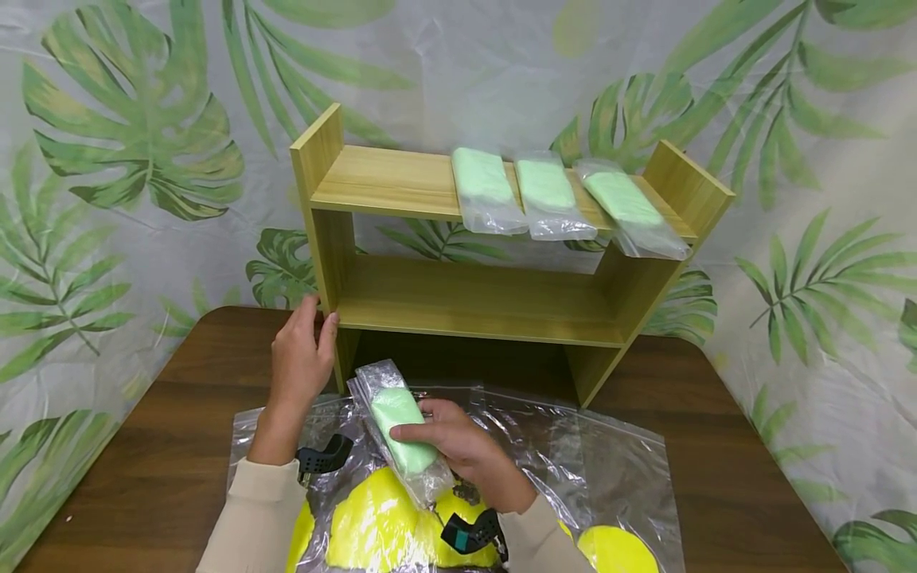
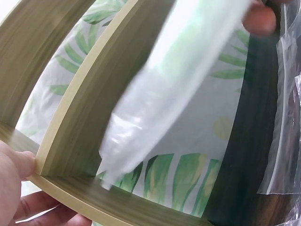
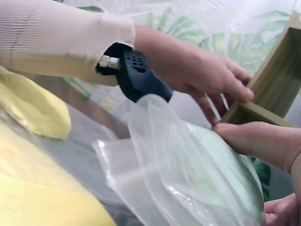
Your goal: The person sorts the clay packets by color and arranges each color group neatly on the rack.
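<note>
Three pale green packets [image 1: 544,185] in clear wrap lie side by side on the top board of a wooden shelf [image 1: 466,294], toward its right end, their loose plastic ends hanging past the front edge; the rightmost lies slanted. Shelf stands toward the back of a dark brown wooden table [image 1: 731,446] with rounded far corners, wood grain plain on either side of the shelf's feet. Small pale speck [image 1: 68,519] on the table, well to the left of the shelf. Behind the shelf, a grey-white cloth [image 1: 473,72] printed with big green leaves fills the view and shows through the shelf's open back. Left hand [image 1: 301,358] at the shelf's left side panel: thumb on the front edge, other fingers round the outer face, gripping it. Right hand [image 1: 458,442] in front of the shelf, near its left half, grasping another green packet [image 1: 399,410], thumb laid over the top, fingers beneath. Held packet is tilted, its far end toward the shelf; wrap shows several layers, so cannot tell whether it is one or a stack. Below it, in front of the shelf, a large clear plastic bag [image 1: 630,461] spreads shiny and creased over the table, bright yellow lumps [image 1: 372,517] showing through. Cream sleeves [image 1: 254,509] on both arms, a black device [image 1: 325,456] at each wrist.
</note>
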`<state>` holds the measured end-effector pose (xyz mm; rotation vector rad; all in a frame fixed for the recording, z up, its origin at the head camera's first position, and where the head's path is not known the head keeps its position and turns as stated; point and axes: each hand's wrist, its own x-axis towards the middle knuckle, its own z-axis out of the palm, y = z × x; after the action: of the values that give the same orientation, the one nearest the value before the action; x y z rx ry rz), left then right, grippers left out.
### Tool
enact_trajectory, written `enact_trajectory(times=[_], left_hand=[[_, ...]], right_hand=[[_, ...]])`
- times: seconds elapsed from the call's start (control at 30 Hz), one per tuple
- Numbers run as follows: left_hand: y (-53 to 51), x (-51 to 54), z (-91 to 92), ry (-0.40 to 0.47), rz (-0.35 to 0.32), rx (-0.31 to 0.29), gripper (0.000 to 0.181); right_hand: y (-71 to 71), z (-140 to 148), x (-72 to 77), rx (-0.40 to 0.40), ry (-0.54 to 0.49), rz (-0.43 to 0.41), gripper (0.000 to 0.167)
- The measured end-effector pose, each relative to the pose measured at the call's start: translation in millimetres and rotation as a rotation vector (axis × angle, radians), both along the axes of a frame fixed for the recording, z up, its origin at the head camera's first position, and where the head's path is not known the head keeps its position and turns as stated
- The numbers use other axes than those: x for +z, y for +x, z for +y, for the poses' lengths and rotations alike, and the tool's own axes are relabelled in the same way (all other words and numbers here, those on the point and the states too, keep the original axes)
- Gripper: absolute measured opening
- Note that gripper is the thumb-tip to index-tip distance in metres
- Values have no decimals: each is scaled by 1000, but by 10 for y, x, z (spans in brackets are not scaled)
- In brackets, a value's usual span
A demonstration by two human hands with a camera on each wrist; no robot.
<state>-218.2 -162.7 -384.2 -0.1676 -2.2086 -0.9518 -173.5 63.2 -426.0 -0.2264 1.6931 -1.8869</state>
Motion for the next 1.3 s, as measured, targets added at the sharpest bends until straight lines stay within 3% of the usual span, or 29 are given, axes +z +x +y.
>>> enact_trajectory(times=[0.13, 0.5, 0.93, 1.3], left_hand=[[5, -1, 3, 1, 0, 1, 30], [8, -2, 3, 0, 0, 1, 31], [-6, -8, 0, 4, -3, 3, 30], [-16, -16, 0, 2, 0, 17, 28]], right_hand=[[-5, 57, 68, 30, -4, 9, 42], [21, 195, 291, 117, -105, 84, 61], [115, 302, 517, 155, -113, 119, 69], [183, 316, 646, 98, -223, 153, 49]])
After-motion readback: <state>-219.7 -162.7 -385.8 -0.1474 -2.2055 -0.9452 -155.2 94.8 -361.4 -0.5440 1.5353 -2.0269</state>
